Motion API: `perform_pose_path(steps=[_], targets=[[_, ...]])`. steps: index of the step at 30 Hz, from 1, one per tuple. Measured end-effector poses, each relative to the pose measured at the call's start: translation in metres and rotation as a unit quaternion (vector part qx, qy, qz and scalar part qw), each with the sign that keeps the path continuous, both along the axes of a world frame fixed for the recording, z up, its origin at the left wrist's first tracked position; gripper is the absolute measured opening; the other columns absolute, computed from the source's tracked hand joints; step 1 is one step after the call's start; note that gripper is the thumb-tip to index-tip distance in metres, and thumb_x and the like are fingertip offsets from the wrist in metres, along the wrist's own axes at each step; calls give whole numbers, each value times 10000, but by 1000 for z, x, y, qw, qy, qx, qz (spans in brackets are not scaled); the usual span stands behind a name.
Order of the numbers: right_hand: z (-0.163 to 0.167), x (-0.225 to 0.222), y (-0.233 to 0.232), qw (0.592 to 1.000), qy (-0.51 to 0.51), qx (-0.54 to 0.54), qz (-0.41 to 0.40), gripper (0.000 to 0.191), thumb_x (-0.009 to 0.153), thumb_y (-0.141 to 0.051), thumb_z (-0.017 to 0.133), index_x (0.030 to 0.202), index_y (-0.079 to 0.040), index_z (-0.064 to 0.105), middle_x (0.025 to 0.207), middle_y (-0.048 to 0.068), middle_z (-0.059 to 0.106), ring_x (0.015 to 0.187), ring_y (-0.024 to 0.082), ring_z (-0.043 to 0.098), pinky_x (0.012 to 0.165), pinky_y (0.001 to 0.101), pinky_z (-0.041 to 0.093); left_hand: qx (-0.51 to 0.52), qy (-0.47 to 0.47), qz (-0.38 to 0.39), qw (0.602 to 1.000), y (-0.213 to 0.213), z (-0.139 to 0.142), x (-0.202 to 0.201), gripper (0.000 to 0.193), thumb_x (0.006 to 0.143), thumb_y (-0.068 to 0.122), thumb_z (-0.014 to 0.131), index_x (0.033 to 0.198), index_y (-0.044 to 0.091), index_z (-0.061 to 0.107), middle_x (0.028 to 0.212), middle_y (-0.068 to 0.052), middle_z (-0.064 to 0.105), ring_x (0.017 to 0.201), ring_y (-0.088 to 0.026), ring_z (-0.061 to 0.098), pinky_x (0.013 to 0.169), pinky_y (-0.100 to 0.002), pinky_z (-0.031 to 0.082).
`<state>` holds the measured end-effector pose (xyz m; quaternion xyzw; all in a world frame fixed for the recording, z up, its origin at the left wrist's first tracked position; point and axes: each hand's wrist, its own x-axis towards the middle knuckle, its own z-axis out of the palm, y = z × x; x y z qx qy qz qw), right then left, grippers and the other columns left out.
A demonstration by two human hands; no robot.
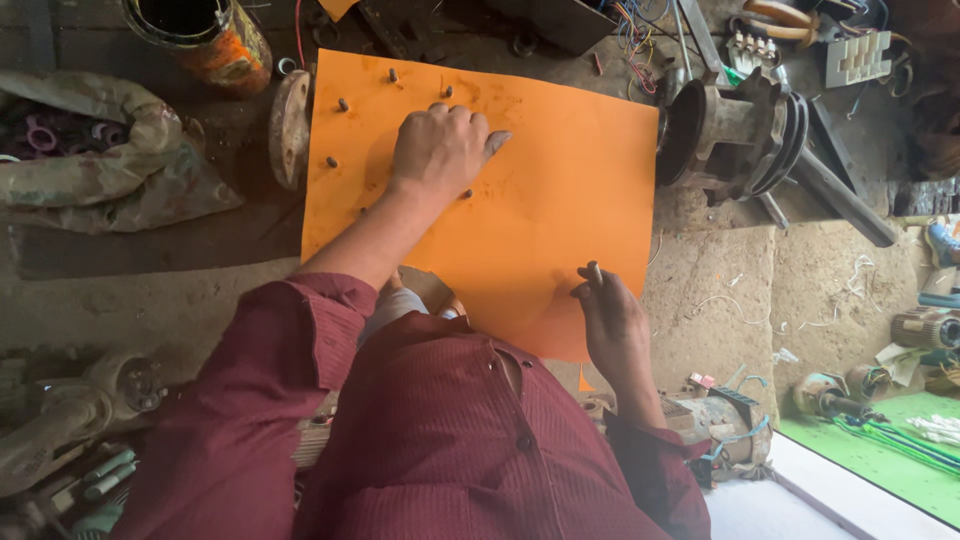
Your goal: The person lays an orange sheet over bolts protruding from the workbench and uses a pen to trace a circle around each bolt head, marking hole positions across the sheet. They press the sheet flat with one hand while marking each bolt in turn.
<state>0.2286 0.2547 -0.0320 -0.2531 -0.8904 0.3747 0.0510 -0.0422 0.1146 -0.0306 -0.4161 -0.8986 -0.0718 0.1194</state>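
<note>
While the sheet is pressed flat by L hand, grip released, a bolt is pinched in R hand.

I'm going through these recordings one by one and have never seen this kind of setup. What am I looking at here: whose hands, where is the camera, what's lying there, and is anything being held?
There is no machine here: a person in a dark red shirt works with bare hands. The single picture comes from a camera worn on the head, looking down, so the arms reach away from the bottom of the view.

The left hand presses flat on a large orange sheet, which lies over a round metal part. Several bolt ends poke up through the sheet around that hand. The right hand rests at the sheet's near edge and pinches a small rod-like piece; what it is cannot be told.

Around the sheet, on a dirty workshop floor, lie a rusty pulley-like casting, a paint-stained can, a cloth sack and loose coloured wires.
</note>
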Motion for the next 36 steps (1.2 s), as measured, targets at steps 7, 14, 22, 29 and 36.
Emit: perform_pose_path(steps=[7,14,22,29,36], targets=[[-1,2,-1,1000,23,-1,15,260,1022,-179,584,1226,-31,650,1003,102,767,965,277,749,822,389,559,-53,-10,-93,994,-7,7,-10,322,1017,447,610,1011,127,650,1006,-38,647,1017,-257,645,770,-409,552],[5,-1,-4,1000,14,-5,9,269,1021,-187,596,1233,-32,655,1023,110,766,980,283,746,817,397,562,-32,11,-133,991,-8,18,-9,238,952,355,672,1021,129,648,1057,-53,629,1054,-293,636,813,-413,564],[46,-68,-11,993,70,74,60,244,957,-231,736,1125,-57,707,1038,136,740,937,322,732,779,411,566,184,-146,-102,967,-21,29,1,300,923,290,788,1046,60,640,1062,-88,610,1035,-326,605,862,-441,552],[81,-182,-38,972,147,131,130,250,926,-261,810,1050,-61,728,921,121,721,812,324,707,691,423,548,282,-328,-98,896,-35,31,-19,144,834,99,821,961,72,757,925,-87,653,915,-285,648,799,-409,544],[92,-223,-74,974,76,183,110,252,935,-280,796,886,-62,680,820,108,675,698,333,672,595,450,514,331,-310,-110,884,-44,26,-30,183,780,41,807,954,48,750,942,-113,662,933,-316,648,806,-418,545]])
